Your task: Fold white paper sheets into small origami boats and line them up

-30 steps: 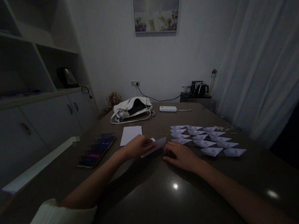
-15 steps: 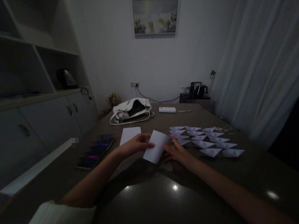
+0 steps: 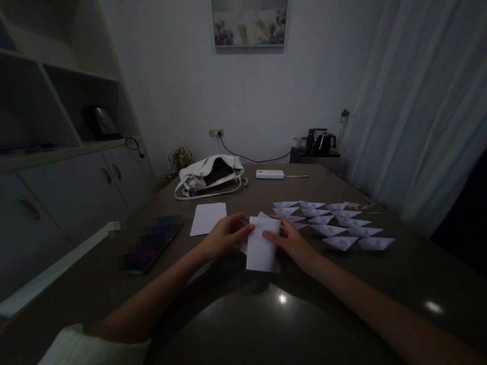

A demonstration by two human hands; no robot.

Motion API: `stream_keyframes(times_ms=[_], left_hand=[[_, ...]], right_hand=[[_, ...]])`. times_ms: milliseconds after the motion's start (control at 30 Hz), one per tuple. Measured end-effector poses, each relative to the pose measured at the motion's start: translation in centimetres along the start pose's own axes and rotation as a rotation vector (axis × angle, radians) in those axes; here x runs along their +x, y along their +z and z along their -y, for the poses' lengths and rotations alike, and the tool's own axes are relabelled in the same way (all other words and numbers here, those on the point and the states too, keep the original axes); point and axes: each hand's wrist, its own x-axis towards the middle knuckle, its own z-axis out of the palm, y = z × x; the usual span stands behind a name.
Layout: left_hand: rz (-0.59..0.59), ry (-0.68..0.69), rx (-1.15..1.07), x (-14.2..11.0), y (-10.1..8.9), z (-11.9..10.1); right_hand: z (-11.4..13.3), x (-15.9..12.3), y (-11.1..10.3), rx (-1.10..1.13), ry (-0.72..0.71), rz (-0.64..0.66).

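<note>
A folded white sheet of paper (image 3: 261, 249) is held above the dark table, with another white edge showing behind it. My left hand (image 3: 228, 234) pinches its upper left side between thumb and fingers. On the right side, my right hand (image 3: 292, 241) grips the same paper, thumb in front and fingers mostly hidden behind. Several folded paper boats (image 3: 327, 230) stand in rows on the table to the right of my right hand. Beyond my left hand lies flat white paper (image 3: 207, 217).
A phone (image 3: 154, 245), partly pixelated, lies left on the dark table (image 3: 250, 332). Toward the back are a white handbag (image 3: 212, 174) and a white power bank (image 3: 270, 174) with a short cable. Shelves stand left; a curtain (image 3: 409, 101) hangs right.
The folded paper has turned more upright and shifted slightly right, and a second white edge now shows behind it. Both hands have closed in at its upper part. The view has tilted slightly.
</note>
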Motion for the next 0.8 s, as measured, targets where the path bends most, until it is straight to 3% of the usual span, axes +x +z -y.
stream_keyframes(times_ms=[100, 167, 367, 800], left_hand=[[-0.153, 0.086, 0.108, 0.0, 0.0, 0.1], [-0.186, 0.110, 0.162, -0.1, -0.1, 0.0], [-0.044, 0.077, 0.158, 0.0, 0.1, 0.2], [-0.027, -0.034, 0.054, 0.2, 0.2, 1.1]], right_hand=[[0.1, 0.0, 0.0, -0.029, -0.001, 0.008], [0.1, -0.1, 0.0, -0.055, -0.012, 0.030], [-0.3, -0.2, -0.2, -0.191, -0.070, 0.071], [-0.5, -0.3, -0.5, -0.303, -0.101, 0.080]])
